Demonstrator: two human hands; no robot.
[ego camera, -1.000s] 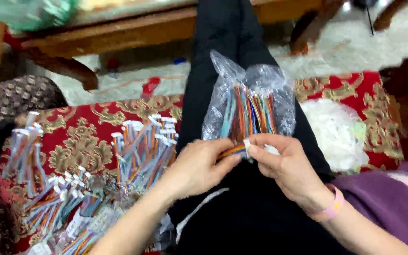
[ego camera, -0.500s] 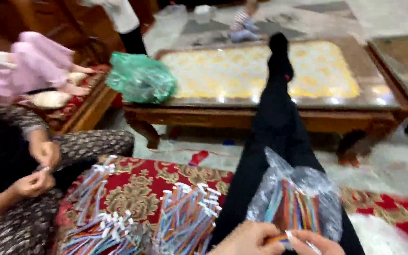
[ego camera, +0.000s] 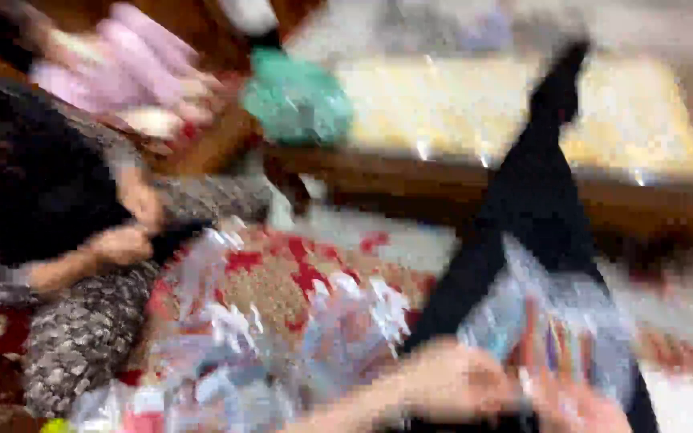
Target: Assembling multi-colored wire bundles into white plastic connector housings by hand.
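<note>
Clear plastic of the small bag is staying on our lap, on the black trouser leg, and our two hands are meeting at its lower edge. Compared with one second ago, the view is swinging upward: before we were looking straight down at the bag and the coloured wire bundles inside; now the hands are sliding to the bottom border and everything is smeared. Our left hand is lying just beside the bag's lower left corner, and our right hand is touching its bottom edge. Whether the fingers are pinching the wires or resting loose, we cannot tell, because the blur is too strong.

We are judging that the handling of the bag is continuing without our eyes on it. On the red patterned cloth more wire bundles are lying. At the left another person's hands are working, well apart from ours, and the wooden table is standing behind.
</note>
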